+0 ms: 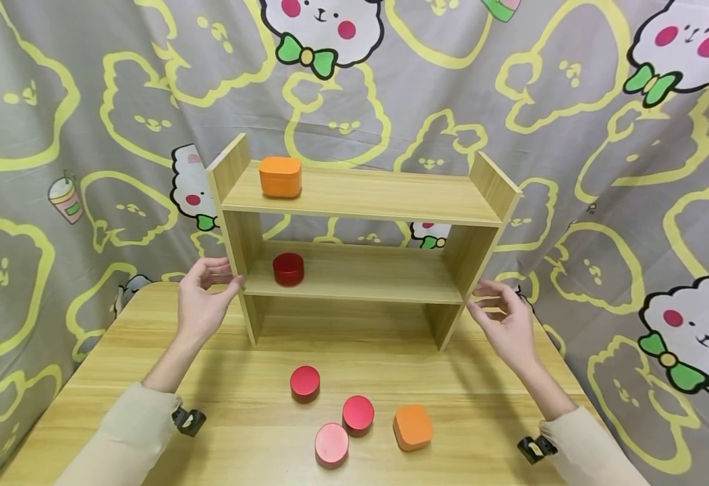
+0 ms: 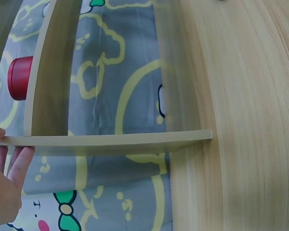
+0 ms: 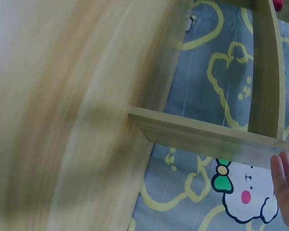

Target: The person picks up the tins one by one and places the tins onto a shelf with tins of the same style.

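Observation:
A light wooden shelf unit [image 1: 354, 290] with two boards between side panels stands on the table. My left hand [image 1: 204, 297] pinches its left panel: the thumb overlaps the inner side and the fingers [image 2: 20, 166] lie against the outer side. At the right panel, my right hand [image 1: 506, 324] has its fingertips at the outer face, the fingers [image 3: 279, 175] fairly straight in the right wrist view. An orange rounded-square box [image 1: 280, 178] sits on the upper board at the left. A dark red round tin [image 1: 288, 269] stands on the middle board, also towards the left.
On the table [image 1: 257, 432] in front of the unit lie a red round tin [image 1: 305, 383], another red tin [image 1: 358, 414], a pinkish-red tin [image 1: 332, 444] and an orange rounded-square box [image 1: 413, 427]. A patterned grey curtain [image 1: 354, 101] hangs behind and at both sides.

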`<state>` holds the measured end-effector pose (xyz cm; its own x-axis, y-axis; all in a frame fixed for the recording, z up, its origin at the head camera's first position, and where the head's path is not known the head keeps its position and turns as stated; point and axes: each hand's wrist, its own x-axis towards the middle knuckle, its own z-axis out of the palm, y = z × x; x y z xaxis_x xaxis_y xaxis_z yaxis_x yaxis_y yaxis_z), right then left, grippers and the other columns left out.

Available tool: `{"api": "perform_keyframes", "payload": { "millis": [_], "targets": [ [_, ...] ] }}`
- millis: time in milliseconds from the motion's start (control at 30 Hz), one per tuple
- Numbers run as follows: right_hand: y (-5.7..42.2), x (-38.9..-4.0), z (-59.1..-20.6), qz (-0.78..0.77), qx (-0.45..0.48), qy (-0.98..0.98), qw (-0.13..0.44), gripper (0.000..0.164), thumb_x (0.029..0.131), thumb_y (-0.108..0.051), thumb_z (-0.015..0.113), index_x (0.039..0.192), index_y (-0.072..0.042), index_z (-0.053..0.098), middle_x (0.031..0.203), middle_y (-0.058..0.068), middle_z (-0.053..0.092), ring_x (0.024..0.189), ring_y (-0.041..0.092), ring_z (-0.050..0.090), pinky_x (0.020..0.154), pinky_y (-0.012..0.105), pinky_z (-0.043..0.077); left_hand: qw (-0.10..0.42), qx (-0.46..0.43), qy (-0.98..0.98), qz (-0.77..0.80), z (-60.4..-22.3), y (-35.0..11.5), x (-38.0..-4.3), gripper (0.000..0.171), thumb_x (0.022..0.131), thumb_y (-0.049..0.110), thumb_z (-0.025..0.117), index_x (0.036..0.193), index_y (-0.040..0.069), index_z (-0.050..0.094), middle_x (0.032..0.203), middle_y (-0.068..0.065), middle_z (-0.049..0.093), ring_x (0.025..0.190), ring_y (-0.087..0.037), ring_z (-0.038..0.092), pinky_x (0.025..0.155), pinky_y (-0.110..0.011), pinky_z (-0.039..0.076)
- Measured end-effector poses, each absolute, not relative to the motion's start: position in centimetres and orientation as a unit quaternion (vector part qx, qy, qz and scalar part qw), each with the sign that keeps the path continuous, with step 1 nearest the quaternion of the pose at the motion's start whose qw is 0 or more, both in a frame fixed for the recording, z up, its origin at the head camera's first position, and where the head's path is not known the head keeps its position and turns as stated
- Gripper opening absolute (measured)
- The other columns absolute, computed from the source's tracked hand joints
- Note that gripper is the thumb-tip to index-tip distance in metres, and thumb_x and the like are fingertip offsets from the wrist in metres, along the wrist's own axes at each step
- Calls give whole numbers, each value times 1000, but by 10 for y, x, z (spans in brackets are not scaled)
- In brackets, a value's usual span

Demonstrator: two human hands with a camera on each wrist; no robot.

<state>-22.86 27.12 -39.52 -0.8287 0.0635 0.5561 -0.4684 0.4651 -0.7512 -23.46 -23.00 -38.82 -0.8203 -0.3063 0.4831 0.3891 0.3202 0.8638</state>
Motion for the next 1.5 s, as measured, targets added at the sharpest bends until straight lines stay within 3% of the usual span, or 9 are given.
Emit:
{"api": "perform_keyframes", "payload": {
  "millis": [200,400,567,833,1067,1367,1500],
  "targets": [
    [273,-210,-401,459,163,-837,248,41,91,5,76,130,1,67,110,-2,73,91,-7,68,78,9,59,298,-27,-758,-580,-388,-230,-234,27,90,-4,77,115,-5,66,93,26,67,83,9,67,70,-7,60],
    [274,-196,-400,360,244,-874,216,38,89,1,79,125,-6,71,113,4,76,95,5,72,90,11,56,293,-24,-752,-590,-386,-230,-233,28,90,-3,78,116,-4,67,93,25,67,83,8,67,69,-7,60],
    [270,-185,-399,285,308,-888,188,41,87,-4,82,125,-15,71,114,-4,76,99,11,72,88,25,62,293,-23,-753,-589,-387,-229,-234,29,89,-3,78,116,-4,67,93,25,66,83,8,67,70,-7,60],
    [261,-169,-398,162,344,-910,166,39,89,-30,83,125,-24,71,117,-13,73,106,13,71,88,42,64,303,-24,-752,-585,-387,-228,-234,29,88,-4,77,115,-4,67,93,22,66,82,7,66,68,-7,60],
    [256,-165,-404,82,401,-892,190,48,84,-47,83,124,-23,69,113,-15,69,101,8,66,86,34,61,308,-23,-751,-583,-387,-227,-234,28,88,-5,76,115,-3,67,93,21,66,82,6,67,68,-7,60],
    [252,-161,-419,27,420,-889,183,70,71,-64,87,124,-23,68,113,-13,66,102,8,64,89,36,60,315,-22,-754,-576,-388,-227,-236,28,87,-6,76,114,-3,67,93,21,65,81,7,66,67,-7,59],
    [249,-159,-429,9,425,-888,177,73,72,-71,84,125,-23,68,112,-12,66,103,10,65,89,38,61,318,-20,-754,-574,-388,-227,-236,29,87,-6,76,114,-3,67,92,21,65,80,8,66,66,-6,59]
  ]
}}
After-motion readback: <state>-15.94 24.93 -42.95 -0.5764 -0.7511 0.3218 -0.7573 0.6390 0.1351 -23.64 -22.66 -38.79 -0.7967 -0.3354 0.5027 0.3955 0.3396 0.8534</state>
